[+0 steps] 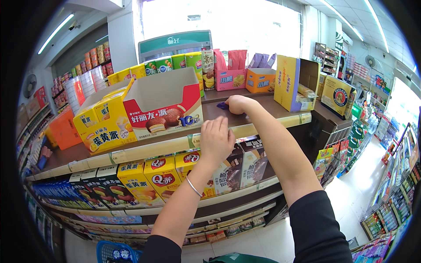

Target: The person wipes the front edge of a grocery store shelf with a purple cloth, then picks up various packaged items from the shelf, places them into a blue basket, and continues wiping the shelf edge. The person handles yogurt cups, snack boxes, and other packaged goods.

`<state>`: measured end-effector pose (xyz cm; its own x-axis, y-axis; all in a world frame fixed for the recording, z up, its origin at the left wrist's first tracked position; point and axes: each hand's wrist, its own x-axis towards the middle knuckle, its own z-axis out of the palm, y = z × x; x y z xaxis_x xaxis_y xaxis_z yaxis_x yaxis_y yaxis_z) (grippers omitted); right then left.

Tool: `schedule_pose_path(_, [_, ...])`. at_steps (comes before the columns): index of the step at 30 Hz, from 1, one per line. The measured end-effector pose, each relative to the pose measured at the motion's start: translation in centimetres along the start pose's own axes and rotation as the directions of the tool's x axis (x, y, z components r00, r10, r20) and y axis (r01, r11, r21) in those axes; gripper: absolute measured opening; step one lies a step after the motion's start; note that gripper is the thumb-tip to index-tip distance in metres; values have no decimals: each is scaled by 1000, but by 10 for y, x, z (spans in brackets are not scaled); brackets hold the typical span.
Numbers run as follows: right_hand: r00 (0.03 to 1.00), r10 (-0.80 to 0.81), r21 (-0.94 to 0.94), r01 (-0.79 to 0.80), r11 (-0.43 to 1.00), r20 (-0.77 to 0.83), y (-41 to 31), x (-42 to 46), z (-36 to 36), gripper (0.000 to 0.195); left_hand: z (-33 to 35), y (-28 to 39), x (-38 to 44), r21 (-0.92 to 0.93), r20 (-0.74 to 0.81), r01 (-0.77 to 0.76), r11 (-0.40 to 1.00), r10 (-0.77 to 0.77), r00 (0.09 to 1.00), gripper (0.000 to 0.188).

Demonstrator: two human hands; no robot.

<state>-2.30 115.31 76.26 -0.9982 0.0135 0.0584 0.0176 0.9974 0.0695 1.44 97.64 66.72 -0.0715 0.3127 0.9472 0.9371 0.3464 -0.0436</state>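
My right hand (240,104) grips a dark purple cloth (223,105) against the brown top shelf (215,113). The cloth is bunched under the fingers, and most of it is hidden by the hand. My left hand (215,139), with a silver bangle at the wrist, is in front of the shelf's price rail (151,152). Nothing shows in its fingers; its palm is turned away. Just left of it stands an open red and white display carton of pies (164,110). Right of my right hand is an upright yellow and purple carton (287,83) with wrapped snacks (303,95) inside.
Behind are green canisters (179,61), a pink snack box (230,79) and an orange snack box (260,80). Yellow pie boxes (105,126) stand left. Boxed snacks (161,174) fill the shelf below. A blue basket (115,251) is on the floor, beside a tiled aisle (365,171) to the right.
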Motion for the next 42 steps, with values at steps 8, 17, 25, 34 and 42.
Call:
schedule_pose_path(8, [965,-249,188,261,947,-86,-29,51,14,38,3,-3,-3,16,-15,21,1000,-21,1000,22])
schedule_pose_path(17, [979,183,-249,-156,956,87,138,17,36,41,4,-1,-1,15,-24,11,1000,-11,1000,21])
schedule_pose_path(25, [993,92,2,-92,996,75,61,-17,-1,33,2,-1,0,-30,-15,23,999,-23,1000,20])
schedule_pose_path(34, [993,-98,379,117,918,-69,11,-75,-12,25,-5,-5,-1,-42,-4,45,998,-46,999,21])
schedule_pose_path(42, [943,294,6,-297,955,-154,87,-95,4,24,2,3,1,-33,-34,53,998,-54,998,21])
